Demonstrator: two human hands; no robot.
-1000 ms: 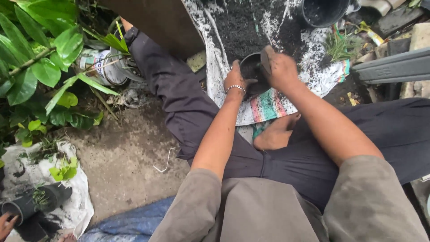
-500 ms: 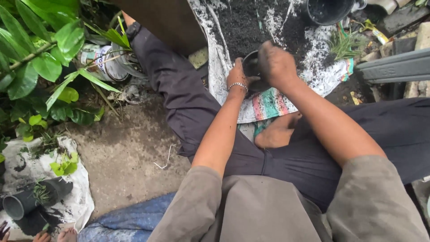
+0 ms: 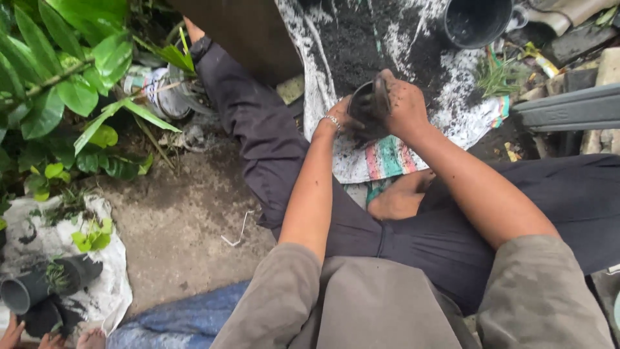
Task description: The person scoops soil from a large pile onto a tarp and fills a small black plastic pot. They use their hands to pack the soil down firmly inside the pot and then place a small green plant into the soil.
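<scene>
Your right hand (image 3: 403,103) is closing over the rim of the small black pot (image 3: 369,106), fingers curled onto its far edge and soil-stained to the wrist. Your left hand (image 3: 341,117), the one with the bracelet, is cupping the pot's near wall from below and the side, so both hands are clamped on it and holding it tilted, its mouth turned partly toward your right palm. Whether there is soil inside is hard to tell, since your right hand is covering most of the opening.

You are holding the pot just above the white sack (image 3: 310,77) spread on the ground, right at the edge of the heap of dark soil (image 3: 352,39) lying on it. Beyond the heap a larger black bucket (image 3: 475,19) is standing at the top of the view, and a small grassy seedling (image 3: 494,74) is lying on the sack to the right. Your legs in dark trousers are framing the sack, with a bare foot (image 3: 400,197) tucked beneath your arms. To the left, leafy green plants (image 3: 58,77) are crowding in, and lower left more dark pots (image 3: 39,291) are lying on another white sheet, where someone else's fingers (image 3: 10,333) are showing at the frame's edge.

As I judge it, the tilt is the risk: with the mouth leaning, loose soil could be spilling past your right palm. Your soiled fingers could also slip on the thin plastic wall.
</scene>
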